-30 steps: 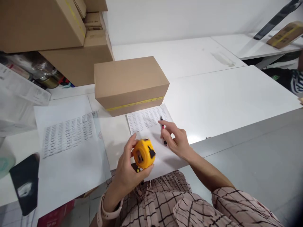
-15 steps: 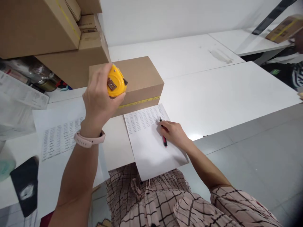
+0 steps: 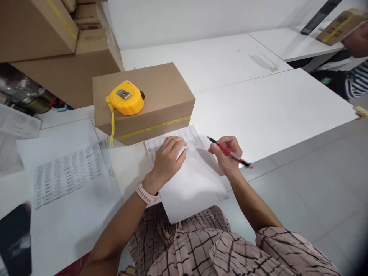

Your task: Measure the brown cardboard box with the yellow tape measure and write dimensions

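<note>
My right hand grips a red and black pen between thumb and fingers, its dark tip pointing left, raised a little at the right edge of a written sheet. My left hand rests on that sheet over the handwritten columns, fingers curled; a small whitish patch shows between thumb and forefinger, and I cannot tell if it is an object or paper. On top of a brown cardboard box behind the sheet lies a yellow tape measure, its strap hanging over the front edge.
Larger cardboard boxes are stacked at the back left. Another sheet with written columns lies to the left, beside a dark pouch-like item. The white table stretches right. A person's hand is near a taped box at far right.
My left hand has let go of the tape measure, which now lies on the box, and has come down onto the sheet. My right hand has lifted the pen and shifted right.
</note>
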Demonstrator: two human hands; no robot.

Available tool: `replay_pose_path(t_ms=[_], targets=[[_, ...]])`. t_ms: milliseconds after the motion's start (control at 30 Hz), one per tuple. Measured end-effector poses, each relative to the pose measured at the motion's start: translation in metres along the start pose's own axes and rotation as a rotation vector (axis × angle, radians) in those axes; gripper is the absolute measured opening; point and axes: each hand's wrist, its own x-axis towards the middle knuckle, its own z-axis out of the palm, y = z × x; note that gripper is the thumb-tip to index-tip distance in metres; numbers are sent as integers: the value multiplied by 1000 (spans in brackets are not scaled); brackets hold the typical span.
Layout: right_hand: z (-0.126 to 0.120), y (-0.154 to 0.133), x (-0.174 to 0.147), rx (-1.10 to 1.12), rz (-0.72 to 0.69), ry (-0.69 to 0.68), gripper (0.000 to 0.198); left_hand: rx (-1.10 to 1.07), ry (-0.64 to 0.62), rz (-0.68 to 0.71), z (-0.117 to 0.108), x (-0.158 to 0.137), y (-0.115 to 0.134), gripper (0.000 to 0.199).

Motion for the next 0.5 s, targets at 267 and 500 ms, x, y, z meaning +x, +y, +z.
replay_pose_path(t_ms=[267,500], targets=[[18,5,11,113,325,-264,33,-3,-519,-41,15,-19,-23,29],[19,10,15,-77,319,-322,34,-47,-628,-56,11,-19,-23,43]])
